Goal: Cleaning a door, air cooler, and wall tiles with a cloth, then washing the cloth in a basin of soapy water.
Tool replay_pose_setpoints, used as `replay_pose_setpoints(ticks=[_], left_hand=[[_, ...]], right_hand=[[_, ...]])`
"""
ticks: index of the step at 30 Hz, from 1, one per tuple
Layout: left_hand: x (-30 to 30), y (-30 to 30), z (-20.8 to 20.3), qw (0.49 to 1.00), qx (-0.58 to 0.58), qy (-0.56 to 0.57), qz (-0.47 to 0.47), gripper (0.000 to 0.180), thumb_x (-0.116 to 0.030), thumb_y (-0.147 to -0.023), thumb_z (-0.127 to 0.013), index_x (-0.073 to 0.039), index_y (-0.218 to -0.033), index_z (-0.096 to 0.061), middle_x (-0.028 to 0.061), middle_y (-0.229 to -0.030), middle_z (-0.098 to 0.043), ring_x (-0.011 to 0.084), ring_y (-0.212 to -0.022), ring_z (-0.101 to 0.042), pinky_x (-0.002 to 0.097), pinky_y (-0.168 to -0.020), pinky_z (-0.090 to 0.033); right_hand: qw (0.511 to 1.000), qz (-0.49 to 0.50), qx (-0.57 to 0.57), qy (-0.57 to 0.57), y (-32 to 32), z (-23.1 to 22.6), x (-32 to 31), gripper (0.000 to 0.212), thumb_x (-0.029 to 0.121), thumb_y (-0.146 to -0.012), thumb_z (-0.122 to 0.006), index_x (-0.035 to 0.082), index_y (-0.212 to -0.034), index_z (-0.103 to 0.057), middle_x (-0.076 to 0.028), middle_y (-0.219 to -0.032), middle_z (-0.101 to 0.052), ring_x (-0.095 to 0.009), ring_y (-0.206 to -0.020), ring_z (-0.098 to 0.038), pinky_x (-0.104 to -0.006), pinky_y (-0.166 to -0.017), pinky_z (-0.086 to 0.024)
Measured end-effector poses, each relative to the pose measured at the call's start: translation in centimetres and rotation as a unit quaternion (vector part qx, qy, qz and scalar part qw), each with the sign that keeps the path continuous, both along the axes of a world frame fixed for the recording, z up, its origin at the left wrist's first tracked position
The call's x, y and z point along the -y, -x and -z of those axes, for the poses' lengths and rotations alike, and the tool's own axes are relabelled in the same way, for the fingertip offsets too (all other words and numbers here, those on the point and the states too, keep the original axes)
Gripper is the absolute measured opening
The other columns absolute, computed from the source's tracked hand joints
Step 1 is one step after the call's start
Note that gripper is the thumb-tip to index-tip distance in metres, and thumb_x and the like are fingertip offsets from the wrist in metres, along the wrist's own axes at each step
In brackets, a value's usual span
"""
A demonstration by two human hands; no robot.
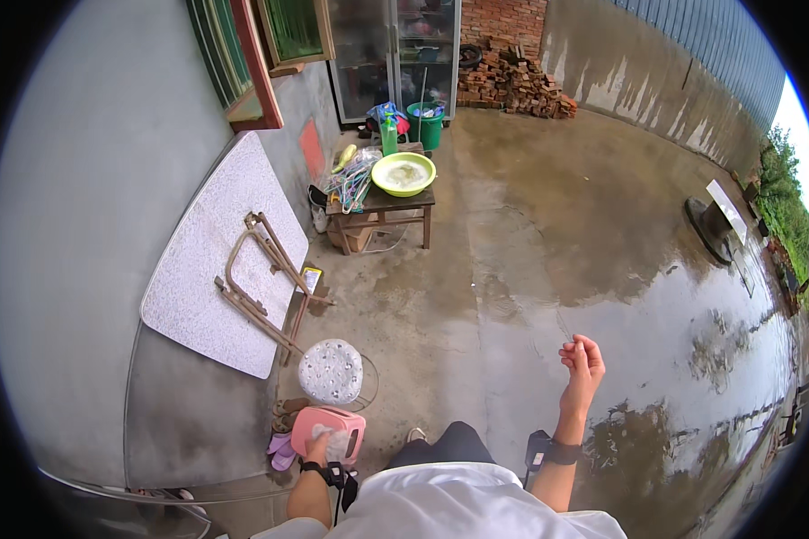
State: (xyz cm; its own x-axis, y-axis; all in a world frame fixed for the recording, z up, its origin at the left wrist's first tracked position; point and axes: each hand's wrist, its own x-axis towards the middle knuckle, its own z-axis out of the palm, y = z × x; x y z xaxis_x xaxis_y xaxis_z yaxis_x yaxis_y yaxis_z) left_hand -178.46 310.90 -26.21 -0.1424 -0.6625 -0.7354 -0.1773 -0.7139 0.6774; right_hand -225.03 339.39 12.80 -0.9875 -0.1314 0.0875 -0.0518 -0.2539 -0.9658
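Observation:
Low on the left, my left hand [317, 448] reaches over a pink plastic stool [324, 419] with a slot in its side. Its fingers close on a whitish, crumpled, soft thing [337, 443]; I cannot tell whether that is cloth or plastic film. My right hand [584, 361] is raised out to the right above the wet concrete, fingers curled in toward the thumb. Nothing shows between those fingers. Both wrists wear dark straps with small devices.
A round padded stool [331, 371] stands just beyond the pink one, beside purple slippers [281, 452]. A folded speckled table [211, 242] leans on the wall. Farther off, a low wooden table [382, 201] bears a yellow-green basin [404, 173] and hangers [351, 180]. Puddles cover the right side.

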Motion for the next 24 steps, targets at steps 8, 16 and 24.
replay_pose_setpoints(ticks=[8,16,24], left_hand=[[13.6,25.1,-14.5,0.995,-0.044,0.081,0.035,0.042,-0.021,-0.07,-0.067,0.008,-0.099,-0.057,0.0156,-0.089,-0.062,0.0224,-0.075,-0.062,0.034,-0.064,-0.049],[24.5,32.6,-9.7,0.986,0.098,0.138,-0.01,0.035,-0.017,-0.071,-0.063,0.007,-0.096,-0.06,0.0152,-0.09,-0.063,0.0242,-0.077,-0.062,0.035,-0.066,-0.049],[37.8,40.4,-7.2,0.962,0.17,0.208,0.043,0.034,-0.012,-0.069,-0.06,0.004,-0.099,-0.061,0.0152,-0.092,-0.065,0.0252,-0.084,-0.063,0.0344,-0.073,-0.048]], right_hand=[[0.999,0.001,0.049,-0.014,10.3,4.5,10.3,0.016,0.013,-0.089,-0.054,0.001,-0.097,-0.059,-0.005,-0.08,-0.062,-0.01,-0.068,-0.058,-0.0184,-0.058,-0.043],[0.992,-0.019,0.108,0.067,26.1,6.6,25.6,0.016,0.013,-0.088,-0.055,0.002,-0.098,-0.059,-0.005,-0.081,-0.062,-0.011,-0.069,-0.059,-0.0184,-0.059,-0.044],[0.983,-0.117,0.135,0.051,36.2,5.9,41.0,0.017,0.014,-0.088,-0.054,0.002,-0.099,-0.058,-0.006,-0.082,-0.063,-0.011,-0.07,-0.06,-0.0194,-0.061,-0.045]])
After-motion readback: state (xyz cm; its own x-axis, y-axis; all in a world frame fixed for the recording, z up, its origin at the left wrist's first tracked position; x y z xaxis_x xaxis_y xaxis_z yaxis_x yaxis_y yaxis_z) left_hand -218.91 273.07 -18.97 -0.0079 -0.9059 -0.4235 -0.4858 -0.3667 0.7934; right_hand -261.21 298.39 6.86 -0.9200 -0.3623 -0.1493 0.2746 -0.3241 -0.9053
